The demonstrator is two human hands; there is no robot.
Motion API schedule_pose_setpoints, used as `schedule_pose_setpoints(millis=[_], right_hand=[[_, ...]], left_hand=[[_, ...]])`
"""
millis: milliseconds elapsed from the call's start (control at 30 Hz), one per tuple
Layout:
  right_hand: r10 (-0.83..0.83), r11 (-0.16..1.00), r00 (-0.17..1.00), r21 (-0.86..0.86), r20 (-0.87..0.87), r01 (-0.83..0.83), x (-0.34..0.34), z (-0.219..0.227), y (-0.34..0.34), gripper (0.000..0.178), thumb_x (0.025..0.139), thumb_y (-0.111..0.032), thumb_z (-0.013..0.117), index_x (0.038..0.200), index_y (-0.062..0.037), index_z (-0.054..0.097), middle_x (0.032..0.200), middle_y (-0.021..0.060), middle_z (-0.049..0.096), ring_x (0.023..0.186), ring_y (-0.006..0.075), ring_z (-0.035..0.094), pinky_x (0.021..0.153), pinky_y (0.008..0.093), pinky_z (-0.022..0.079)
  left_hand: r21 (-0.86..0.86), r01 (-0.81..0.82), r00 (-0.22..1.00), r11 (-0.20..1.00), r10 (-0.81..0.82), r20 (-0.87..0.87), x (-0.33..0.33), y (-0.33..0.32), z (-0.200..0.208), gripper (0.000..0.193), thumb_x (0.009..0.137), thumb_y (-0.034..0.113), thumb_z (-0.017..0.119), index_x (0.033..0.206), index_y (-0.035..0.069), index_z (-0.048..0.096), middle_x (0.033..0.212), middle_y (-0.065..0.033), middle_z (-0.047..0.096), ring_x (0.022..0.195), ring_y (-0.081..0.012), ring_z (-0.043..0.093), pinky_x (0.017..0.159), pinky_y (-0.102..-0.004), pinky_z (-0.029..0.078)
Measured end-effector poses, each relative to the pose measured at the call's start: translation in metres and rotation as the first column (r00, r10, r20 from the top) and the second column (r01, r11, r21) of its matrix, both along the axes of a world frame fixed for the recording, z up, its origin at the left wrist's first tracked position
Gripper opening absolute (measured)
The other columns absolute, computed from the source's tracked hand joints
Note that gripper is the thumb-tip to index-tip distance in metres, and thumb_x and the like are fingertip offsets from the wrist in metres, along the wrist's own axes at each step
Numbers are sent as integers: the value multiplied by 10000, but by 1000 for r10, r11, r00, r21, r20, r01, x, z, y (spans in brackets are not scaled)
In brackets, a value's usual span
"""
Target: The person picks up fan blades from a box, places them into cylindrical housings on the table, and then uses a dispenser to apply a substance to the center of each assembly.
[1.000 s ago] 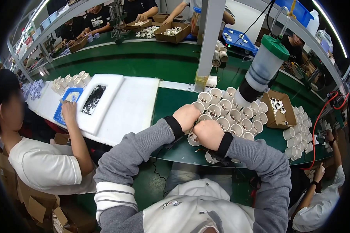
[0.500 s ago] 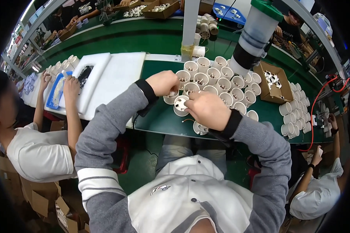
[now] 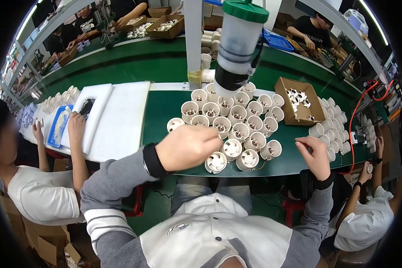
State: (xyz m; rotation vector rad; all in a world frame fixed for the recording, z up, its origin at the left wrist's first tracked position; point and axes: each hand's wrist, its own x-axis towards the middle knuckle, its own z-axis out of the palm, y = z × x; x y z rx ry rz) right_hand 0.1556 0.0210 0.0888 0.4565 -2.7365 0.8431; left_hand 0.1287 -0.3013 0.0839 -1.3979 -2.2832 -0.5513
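A cluster of white round cups (image 3: 237, 115) stands on the green tabletop, most with small brown and metal parts inside. Front cups hold white fan blades, among them one fan cup (image 3: 215, 162) at the near edge and another fan cup (image 3: 248, 159) beside it. My left hand (image 3: 187, 147) hovers over the cluster's near left side, fingers curled together; whatever they may pinch is hidden. To the right of the cups, my right hand (image 3: 316, 157) is over the table's near part, fingers loosely bent, thumb apart, nothing visible in it.
A cardboard box (image 3: 283, 96) of white fan blades lies behind on the right. More white cups (image 3: 332, 129) stand beyond it. A green-lidded clear cylinder (image 3: 241, 40) hangs over the cups. White foam boards (image 3: 120, 118) lie left; co-workers sit at both sides.
My right hand has left the front cups and moved right. My left hand has come nearer me, over the cups' near side. The head view has shifted, showing more of the table's far side.
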Motion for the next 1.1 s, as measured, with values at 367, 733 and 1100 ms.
schedule_pose_setpoints(millis=[367, 733, 1100], right_hand=[[-310, 937, 951, -175, -21, 301, 45, -33, 66, 85, 723, -43, 579, 759, 33, 587, 582, 67, 513, 489, 112, 453, 447, 218, 328], [-270, 936, 963, -239, -19, 258, 31, -41, 55, 69, 728, -29, 567, 744, 36, 585, 571, 59, 506, 477, 102, 436, 439, 220, 316], [-212, 962, 974, -193, -85, 192, 20, -15, 67, 80, 729, -47, 570, 752, 27, 590, 568, 69, 511, 477, 112, 450, 438, 227, 322]], left_hand=[[-68, -484, 868, 872, 489, 88, 15, -16, -44, 236, 607, 119, 675, 778, -7, 572, 722, -90, 517, 692, -238, 483, 633, -322, 409], [-138, -461, 857, 876, 480, 188, 9, -22, -68, 263, 584, 87, 674, 816, -1, 589, 769, -92, 482, 744, -238, 466, 648, -325, 398], [-90, -445, 888, 891, 452, 82, 24, 15, -43, 310, 615, 148, 674, 844, -28, 564, 752, -102, 469, 702, -232, 476, 598, -328, 411]])
